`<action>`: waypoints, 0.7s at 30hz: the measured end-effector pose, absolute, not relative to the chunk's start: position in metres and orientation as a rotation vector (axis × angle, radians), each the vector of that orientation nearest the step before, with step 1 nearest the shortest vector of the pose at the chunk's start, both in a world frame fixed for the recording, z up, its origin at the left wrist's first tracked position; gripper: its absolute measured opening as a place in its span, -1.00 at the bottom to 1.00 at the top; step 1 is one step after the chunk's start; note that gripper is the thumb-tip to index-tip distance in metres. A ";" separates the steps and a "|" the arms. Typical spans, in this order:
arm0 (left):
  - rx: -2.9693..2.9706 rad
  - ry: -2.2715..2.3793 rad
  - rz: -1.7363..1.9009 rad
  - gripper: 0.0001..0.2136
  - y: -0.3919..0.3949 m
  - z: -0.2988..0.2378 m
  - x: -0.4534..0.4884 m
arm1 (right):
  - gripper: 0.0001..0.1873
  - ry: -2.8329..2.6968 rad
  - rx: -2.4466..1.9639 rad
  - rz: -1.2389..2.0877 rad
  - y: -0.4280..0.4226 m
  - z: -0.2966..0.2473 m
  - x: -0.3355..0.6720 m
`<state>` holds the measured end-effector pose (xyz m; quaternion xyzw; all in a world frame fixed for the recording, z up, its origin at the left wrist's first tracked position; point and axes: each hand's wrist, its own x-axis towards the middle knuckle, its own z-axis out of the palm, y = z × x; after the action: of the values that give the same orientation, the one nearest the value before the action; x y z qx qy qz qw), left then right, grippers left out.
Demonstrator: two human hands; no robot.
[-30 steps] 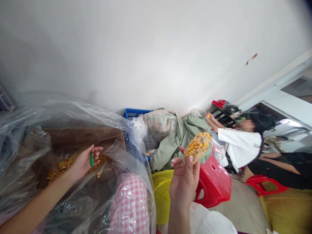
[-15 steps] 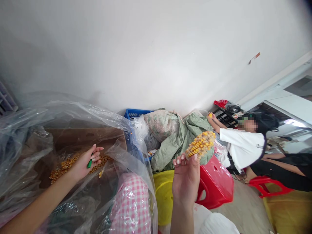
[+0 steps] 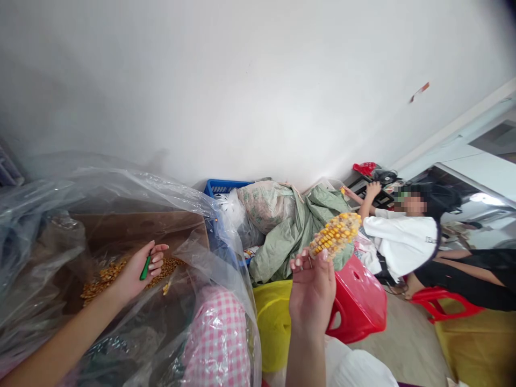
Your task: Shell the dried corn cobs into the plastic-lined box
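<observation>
My right hand (image 3: 312, 293) holds up a partly stripped corn cob (image 3: 335, 234), pinching its lower end between thumb and fingertips. Rows of yellow kernels remain on the cob among bare patches. In my left hand (image 3: 147, 267), curled fingers hold a small tool with a green handle (image 3: 145, 267); its working end is hidden. That hand hovers above a cardboard box (image 3: 141, 223) lined with clear plastic (image 3: 72, 185). Loose corn kernels (image 3: 105, 279) lie in the box beneath my left hand. My hands are well apart.
Pink checked cloth (image 3: 217, 338) shows under the plastic. Beyond stand a blue basket (image 3: 213, 187), green woven sacks (image 3: 278, 247) and a red stool (image 3: 360, 301). A yellow bag (image 3: 274, 322) lies near my right forearm. Another person (image 3: 399, 242) sits at the right, holding something yellow.
My right hand and the cob have shifted slightly right. My left hand has turned a little, showing more of the green handle. The other person's hands have moved apart, one raised.
</observation>
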<state>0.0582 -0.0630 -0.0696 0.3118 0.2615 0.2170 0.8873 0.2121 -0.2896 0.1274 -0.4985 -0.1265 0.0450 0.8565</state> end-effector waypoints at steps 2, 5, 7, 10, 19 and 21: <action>0.509 0.707 0.482 -0.67 -0.066 -0.063 0.059 | -0.79 -0.278 -1.054 0.080 -0.292 0.129 0.214; 0.441 0.778 0.475 -0.67 -0.069 -0.054 0.060 | -0.80 -0.300 -1.067 0.058 -0.295 0.129 0.217; 0.440 0.785 0.473 -0.67 -0.070 -0.053 0.060 | -0.81 -0.308 -1.080 0.034 -0.297 0.128 0.219; 0.456 0.779 0.478 -0.66 -0.068 -0.057 0.059 | -0.82 -0.313 -1.101 0.002 -0.300 0.127 0.221; 0.499 0.684 0.483 -0.68 -0.063 -0.072 0.060 | -0.81 -0.331 -1.096 -0.047 -0.304 0.132 0.225; 0.522 0.640 0.481 -0.71 -0.062 -0.074 0.059 | -0.81 -0.332 -1.093 -0.047 -0.304 0.132 0.226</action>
<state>0.0590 -0.0621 -0.0739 0.2510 0.3080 0.2313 0.8881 0.2258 -0.3039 0.1322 -0.5172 -0.1570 -0.0224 0.8410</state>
